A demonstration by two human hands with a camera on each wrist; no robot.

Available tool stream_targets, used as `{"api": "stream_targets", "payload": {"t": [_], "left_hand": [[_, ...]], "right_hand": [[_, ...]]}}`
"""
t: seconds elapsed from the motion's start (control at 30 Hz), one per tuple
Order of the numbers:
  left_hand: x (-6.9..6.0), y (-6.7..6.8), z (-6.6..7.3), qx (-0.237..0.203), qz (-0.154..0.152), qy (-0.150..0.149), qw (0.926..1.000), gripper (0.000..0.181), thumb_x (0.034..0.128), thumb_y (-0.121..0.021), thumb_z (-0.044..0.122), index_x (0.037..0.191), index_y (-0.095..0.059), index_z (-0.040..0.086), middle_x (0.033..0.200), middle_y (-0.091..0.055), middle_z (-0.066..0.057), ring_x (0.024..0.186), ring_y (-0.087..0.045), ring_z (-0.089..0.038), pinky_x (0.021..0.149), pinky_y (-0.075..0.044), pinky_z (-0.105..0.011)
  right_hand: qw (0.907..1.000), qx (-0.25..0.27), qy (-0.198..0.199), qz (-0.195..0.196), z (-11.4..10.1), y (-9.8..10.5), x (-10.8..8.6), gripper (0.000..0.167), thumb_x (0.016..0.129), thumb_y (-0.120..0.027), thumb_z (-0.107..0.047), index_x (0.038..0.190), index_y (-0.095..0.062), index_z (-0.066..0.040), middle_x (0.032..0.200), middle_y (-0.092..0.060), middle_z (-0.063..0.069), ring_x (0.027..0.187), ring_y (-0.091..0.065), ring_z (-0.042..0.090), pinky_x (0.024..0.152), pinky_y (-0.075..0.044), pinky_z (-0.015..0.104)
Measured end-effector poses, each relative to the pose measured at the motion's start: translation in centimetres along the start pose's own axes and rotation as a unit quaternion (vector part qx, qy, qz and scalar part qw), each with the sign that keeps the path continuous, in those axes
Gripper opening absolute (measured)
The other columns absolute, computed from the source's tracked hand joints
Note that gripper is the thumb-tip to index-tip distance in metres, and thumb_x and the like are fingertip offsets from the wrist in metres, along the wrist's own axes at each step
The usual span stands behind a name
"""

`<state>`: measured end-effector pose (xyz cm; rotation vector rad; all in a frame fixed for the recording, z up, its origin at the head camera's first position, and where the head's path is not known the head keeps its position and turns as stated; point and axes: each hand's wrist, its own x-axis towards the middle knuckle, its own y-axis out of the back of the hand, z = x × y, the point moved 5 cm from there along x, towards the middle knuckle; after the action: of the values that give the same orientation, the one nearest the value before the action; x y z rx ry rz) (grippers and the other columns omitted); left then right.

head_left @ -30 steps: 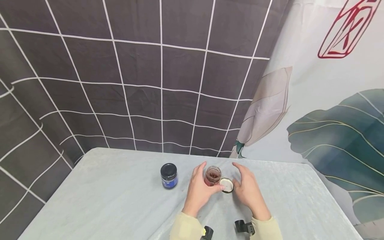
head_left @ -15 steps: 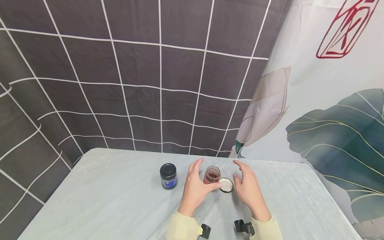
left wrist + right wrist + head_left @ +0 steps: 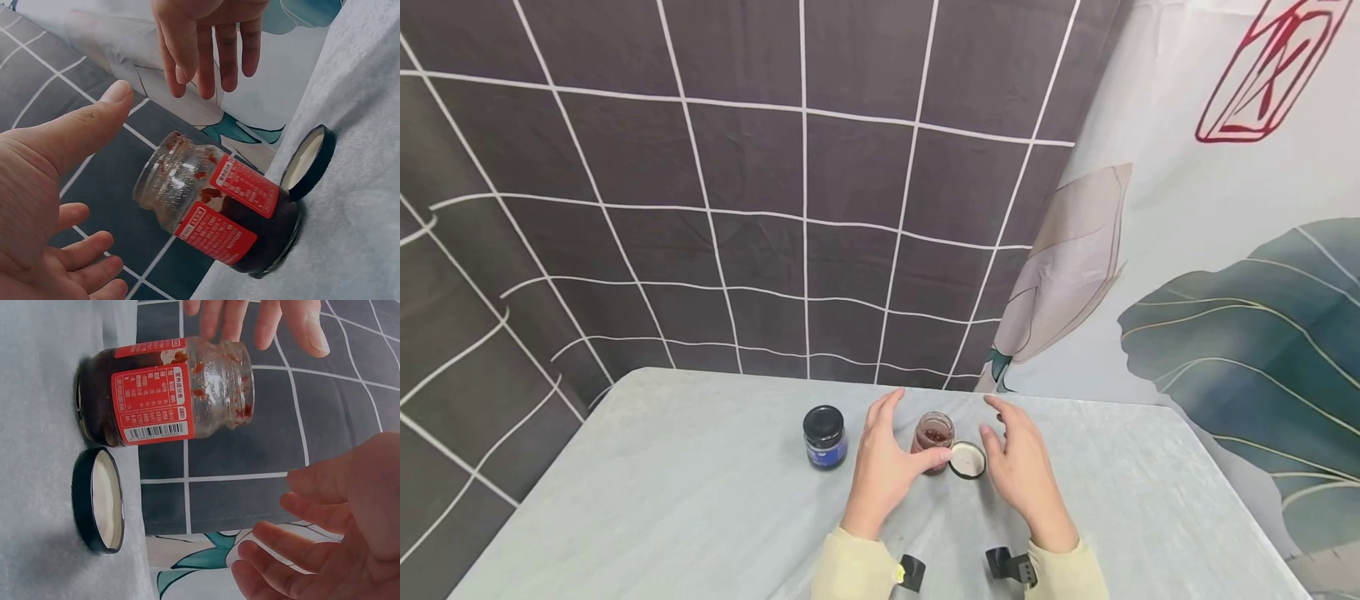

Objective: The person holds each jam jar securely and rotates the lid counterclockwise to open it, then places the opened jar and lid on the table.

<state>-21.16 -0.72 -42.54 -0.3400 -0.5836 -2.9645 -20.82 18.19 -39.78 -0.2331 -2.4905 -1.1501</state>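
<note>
An opened glass jar [image 3: 935,435] with red labels [image 3: 216,232] stands upright on the table. Dark contents fill its lower part, and reddish residue clings inside the neck. Its lid [image 3: 967,460] lies beside it on the right, pale inside facing up, dark rim [image 3: 84,500] showing. My left hand [image 3: 882,471] is spread on the jar's left side, thumb in front of it; in the left wrist view a gap shows between hand and glass. To the right of the lid, my right hand [image 3: 1022,471] hovers with relaxed fingers, holding nothing.
A second jar [image 3: 824,437], with a black lid and blue label, stands closed to the left of my left hand. The table [image 3: 685,492] has a pale grey cloth. Behind it hang a dark gridded curtain [image 3: 857,267] and a white leaf-patterned one [image 3: 1075,333].
My left hand has drawn back slightly to the left, away from the opened jar. The right hand has barely moved. Both jars and the loose lid stay in place.
</note>
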Motion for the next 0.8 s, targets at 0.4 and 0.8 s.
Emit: {"api": "stream_targets", "payload": {"t": [0.4, 0.8], "left_hand": [[0.4, 0.9, 0.6, 0.013, 0.010, -0.003, 0.9999, 0.097, 0.0687, -0.093, 0.036, 0.150, -0.045, 0.015, 0.151, -0.044, -0.009, 0.135, -0.047, -0.029, 0.109, -0.040, -0.049], [0.2, 3.6, 0.7, 0.029, 0.035, -0.004, 0.9990, 0.097, 0.0683, -0.093, 0.036, 0.150, -0.046, 0.013, 0.152, -0.043, -0.008, 0.138, -0.044, -0.031, 0.110, -0.038, -0.051]], "right_hand": [[0.9999, 0.011, 0.000, 0.001, -0.5, -0.1, 0.0, 0.038, 0.097, -0.060, -0.005, 0.135, -0.057, 0.002, 0.124, -0.062, 0.025, 0.109, -0.059, 0.040, 0.084, -0.050, 0.053], [0.9999, 0.015, -0.006, -0.006, -0.6, -0.4, -0.1, 0.040, 0.098, -0.061, -0.008, 0.136, -0.056, 0.003, 0.126, -0.060, 0.025, 0.110, -0.058, 0.041, 0.087, -0.049, 0.054]]}}
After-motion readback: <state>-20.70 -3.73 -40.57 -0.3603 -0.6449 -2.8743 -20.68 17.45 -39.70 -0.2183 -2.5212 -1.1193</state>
